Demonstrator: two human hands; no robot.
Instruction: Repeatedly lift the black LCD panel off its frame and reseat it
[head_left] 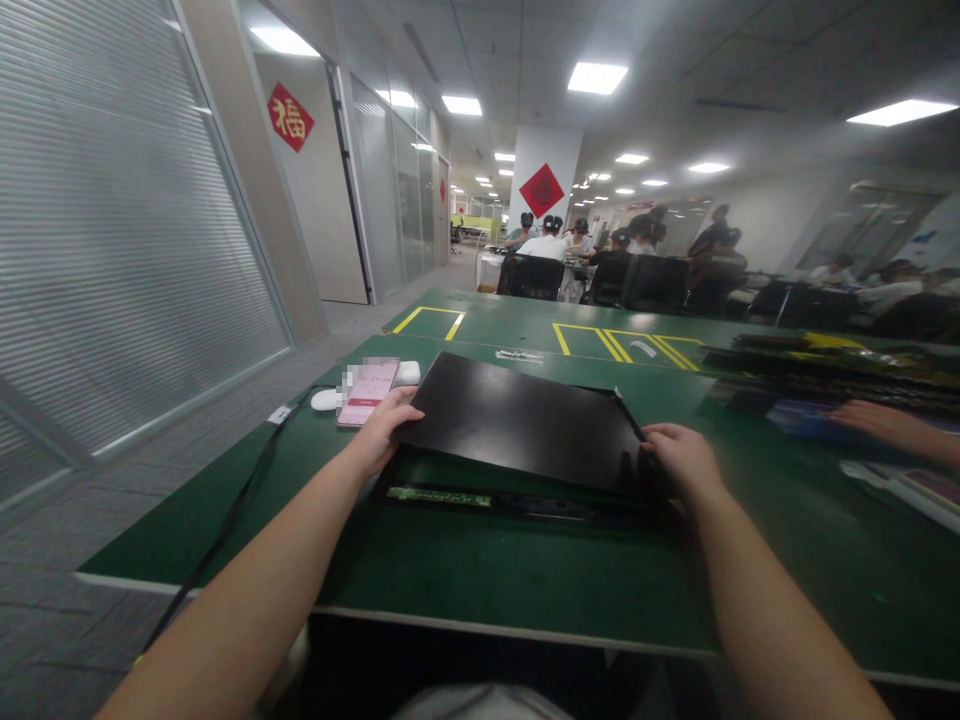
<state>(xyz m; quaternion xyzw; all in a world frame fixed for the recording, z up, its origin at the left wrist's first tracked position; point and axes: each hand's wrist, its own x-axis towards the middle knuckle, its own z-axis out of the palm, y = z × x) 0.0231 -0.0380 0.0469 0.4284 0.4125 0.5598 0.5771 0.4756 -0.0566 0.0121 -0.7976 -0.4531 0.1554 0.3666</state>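
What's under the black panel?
A dark frame with a green circuit strip along its near edge shows under the black panel, on the green table. The panel covers the rest.

Phone point(367, 392) left of panel point(525, 420); both on table point(480, 580).

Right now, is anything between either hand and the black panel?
Nothing visible. The left hand holds the black panel at its near left corner, and the right hand holds it at its near right corner. The pink phone lies on the table to the left of the panel, not between a hand and the panel.
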